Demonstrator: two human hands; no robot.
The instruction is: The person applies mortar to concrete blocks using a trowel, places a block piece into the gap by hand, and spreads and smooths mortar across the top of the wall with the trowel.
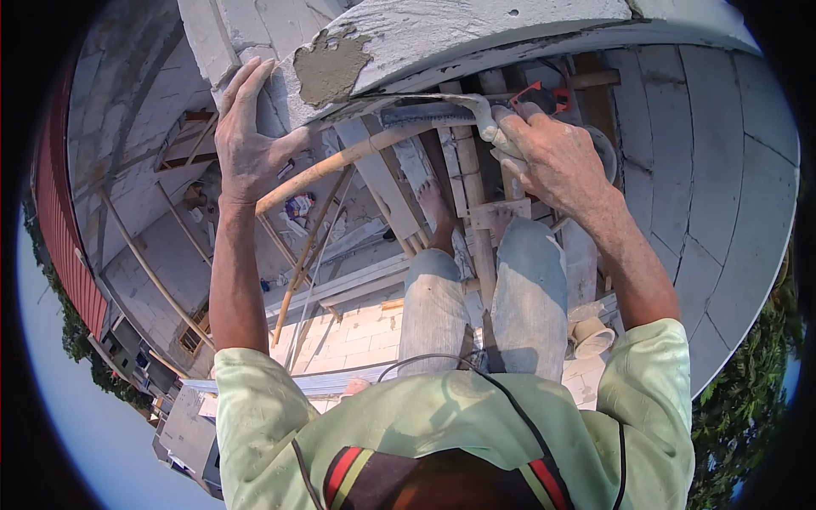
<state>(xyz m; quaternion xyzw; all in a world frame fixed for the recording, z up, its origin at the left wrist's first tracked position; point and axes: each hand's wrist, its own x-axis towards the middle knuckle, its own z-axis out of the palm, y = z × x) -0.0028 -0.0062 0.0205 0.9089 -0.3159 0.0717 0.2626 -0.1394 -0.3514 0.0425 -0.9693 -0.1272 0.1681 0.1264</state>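
Note:
My left hand [246, 149] is open, its fingers spread against the corner of a pale lightweight concrete block [274, 115] at the top of the wall. The thumb points to the right below the fingers. A patch of wet grey mortar [331, 66] clings to the white block face [459, 38] beside it. My right hand [557, 157] is closed around the handle of a trowel [478, 115]. Its thin blade, seen edge-on, reaches left along the lower edge of the wall, just under the mortar. Behind the right hand lies a hand saw with a red handle [548, 98].
Bare feet [435, 204] stand on narrow scaffold planks and bamboo poles [340, 161], high above a lower floor. A block wall [705, 153] rises on the right. A bucket [592, 337] is visible below right. Red roofing [72, 221] lies at far left.

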